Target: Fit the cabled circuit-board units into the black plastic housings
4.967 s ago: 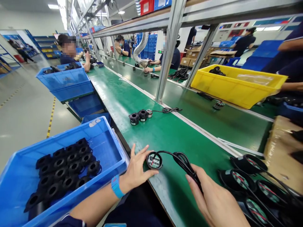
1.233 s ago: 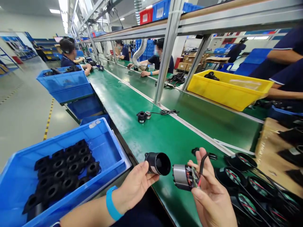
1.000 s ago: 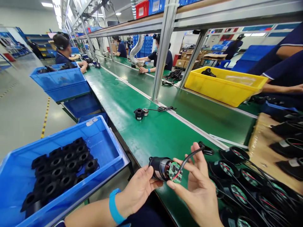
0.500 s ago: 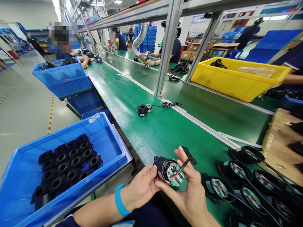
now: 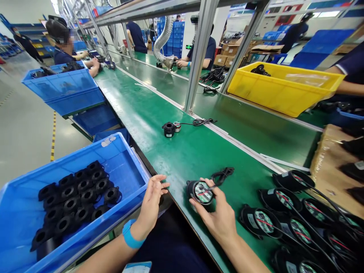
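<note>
My right hand (image 5: 218, 210) grips a round black motor housing (image 5: 193, 189) low over the green bench, near its front edge. A green circuit board (image 5: 203, 192) with red wire faces up inside the housing, and a bundled black cable (image 5: 223, 175) runs from it onto the bench. My left hand (image 5: 153, 199), wearing a blue wristband, is apart from the housing with its fingers stretched out and nothing in them. It hovers between the bench edge and the blue bin (image 5: 139, 167), where several black ring-shaped housings (image 5: 72, 203) lie in rows.
Several black housings with boards and cables (image 5: 264, 222) crowd the bench at right, beside a cardboard sheet (image 5: 327, 151). Farther up sit a black housing (image 5: 168, 129) and a small wired motor part (image 5: 177, 126). A metal post (image 5: 196, 64) and a yellow bin (image 5: 281, 94) stand beyond. Other people work nearby.
My left hand has let go of the housing and moved left, fingers opening out. My right hand has lowered the housing toward the bench, and the cable bundle now lies on the bench.
</note>
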`<state>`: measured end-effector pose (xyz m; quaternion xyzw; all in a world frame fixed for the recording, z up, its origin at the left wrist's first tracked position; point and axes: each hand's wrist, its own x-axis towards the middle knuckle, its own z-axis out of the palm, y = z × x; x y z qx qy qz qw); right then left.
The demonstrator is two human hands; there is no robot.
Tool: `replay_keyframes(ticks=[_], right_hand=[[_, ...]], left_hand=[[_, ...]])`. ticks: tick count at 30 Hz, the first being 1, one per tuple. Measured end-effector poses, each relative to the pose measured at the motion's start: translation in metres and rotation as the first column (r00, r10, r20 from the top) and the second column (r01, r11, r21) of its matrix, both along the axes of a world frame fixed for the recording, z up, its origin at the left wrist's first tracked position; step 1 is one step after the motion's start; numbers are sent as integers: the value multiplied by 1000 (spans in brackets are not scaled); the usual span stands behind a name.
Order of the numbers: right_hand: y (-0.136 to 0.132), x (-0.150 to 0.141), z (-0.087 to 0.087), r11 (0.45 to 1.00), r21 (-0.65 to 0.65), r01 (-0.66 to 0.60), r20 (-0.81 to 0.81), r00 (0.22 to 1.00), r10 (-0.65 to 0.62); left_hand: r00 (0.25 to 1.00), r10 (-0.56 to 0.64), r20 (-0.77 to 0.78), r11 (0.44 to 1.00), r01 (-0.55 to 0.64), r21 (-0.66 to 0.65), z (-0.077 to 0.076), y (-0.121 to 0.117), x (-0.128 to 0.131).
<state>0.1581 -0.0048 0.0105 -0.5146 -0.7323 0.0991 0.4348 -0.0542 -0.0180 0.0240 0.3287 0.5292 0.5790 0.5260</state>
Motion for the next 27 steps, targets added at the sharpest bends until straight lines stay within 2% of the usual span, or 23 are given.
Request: replay_keyframes(ticks=[7, 10, 15, 19, 23, 27], right_hand=[[7, -3, 7, 989, -149, -19, -12, 1000, 17], [7, -2, 10, 989, -133, 63, -88, 993, -75], [10, -2, 7, 981, -191, -21, -11, 1000, 19], [11, -1, 5, 985, -151, 80, -76, 993, -92], [13, 2, -1, 982, -190, 1, -15, 1000, -4], [11, 2, -4, 985, -157, 72, -108, 990, -89]], left_hand=[[999, -40, -23, 999, 40, 21, 2, 0, -2], [998, -37, -41, 999, 38, 12, -2, 0, -5], [998, -29, -59, 999, 30, 20, -6, 1, -6], [997, -10, -82, 1000, 12, 28, -8, 2, -6], [996, -17, -90, 999, 20, 27, -8, 2, -6], [992, -15, -126, 998, 23, 61, -6, 0, -5]])
